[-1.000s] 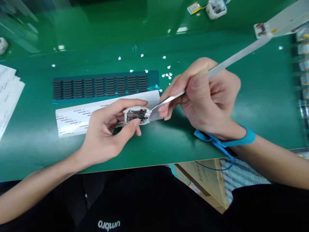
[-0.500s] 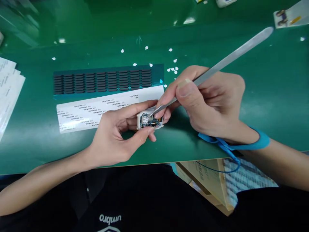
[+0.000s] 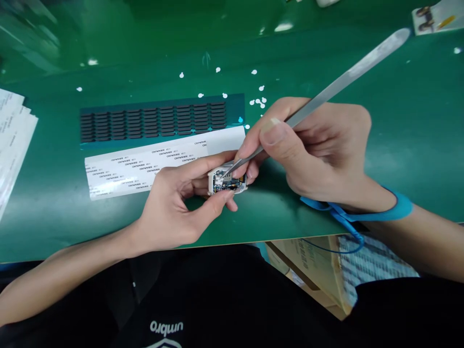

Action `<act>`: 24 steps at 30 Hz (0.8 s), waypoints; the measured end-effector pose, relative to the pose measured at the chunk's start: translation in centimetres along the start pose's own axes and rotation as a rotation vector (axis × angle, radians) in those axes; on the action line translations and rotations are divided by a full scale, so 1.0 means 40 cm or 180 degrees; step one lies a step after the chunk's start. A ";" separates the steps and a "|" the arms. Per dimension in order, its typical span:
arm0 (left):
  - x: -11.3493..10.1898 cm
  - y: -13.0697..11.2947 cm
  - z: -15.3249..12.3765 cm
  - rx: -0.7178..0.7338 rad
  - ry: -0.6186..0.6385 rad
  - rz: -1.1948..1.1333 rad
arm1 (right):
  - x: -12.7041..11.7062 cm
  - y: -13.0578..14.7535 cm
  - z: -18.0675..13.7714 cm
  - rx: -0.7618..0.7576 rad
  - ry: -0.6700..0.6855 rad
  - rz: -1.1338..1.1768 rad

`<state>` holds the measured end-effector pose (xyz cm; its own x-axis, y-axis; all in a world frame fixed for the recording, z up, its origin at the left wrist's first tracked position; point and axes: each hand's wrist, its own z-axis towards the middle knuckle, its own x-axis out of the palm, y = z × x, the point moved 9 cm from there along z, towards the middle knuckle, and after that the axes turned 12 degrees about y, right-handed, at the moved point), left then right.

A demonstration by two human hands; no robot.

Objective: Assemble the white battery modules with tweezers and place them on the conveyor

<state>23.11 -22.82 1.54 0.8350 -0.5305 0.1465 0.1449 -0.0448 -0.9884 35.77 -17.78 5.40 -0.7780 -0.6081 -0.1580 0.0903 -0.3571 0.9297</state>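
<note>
My left hand [image 3: 174,212] holds a small white-cased electronic device [image 3: 210,182] between thumb and fingers. Its open face is up, baring a circuit board [image 3: 228,184] with metal and dark parts. In my right hand [image 3: 315,150], gripped like a pen, are metal tweezers [image 3: 326,92]. Their fine tip points down onto the left part of the board, and their broad rounded end rises to the upper right. A right fingertip lies at the device's upper edge. Whether the tip grips a part is too small to tell.
Behind my left hand lie a printed white backing sheet [image 3: 123,175] and a blue film with rows of dark strips [image 3: 148,122]. Small white tabs [image 3: 257,101] are scattered on the green mat [image 3: 145,63]. Papers [image 3: 14,140] lie left. A blue wrist strap [image 3: 393,208] circles my right wrist.
Both hands, with the device and the tweezers, have shifted very slightly right in view. The tweezers' tip stays over the board's left part. Each hand keeps its hold.
</note>
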 end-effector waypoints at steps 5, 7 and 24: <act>0.005 -0.004 0.001 0.0023 0.0002 0.0053 | 0.001 0.007 -0.001 0.0057 0.0012 -0.0005; 0.005 -0.003 0.003 -0.0057 -0.0017 0.0062 | 0.001 0.006 -0.003 0.0169 -0.0003 -0.0057; -0.029 -0.033 -0.003 -0.0233 0.0024 0.0790 | -0.121 0.051 -0.021 -0.0097 -0.0649 -0.1917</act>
<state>21.91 -22.25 2.66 0.8362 -0.5390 -0.1010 -0.1030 0.0266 -0.9943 40.24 -16.17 7.77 -0.8003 -0.1482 -0.5810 -0.3847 -0.6164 0.6871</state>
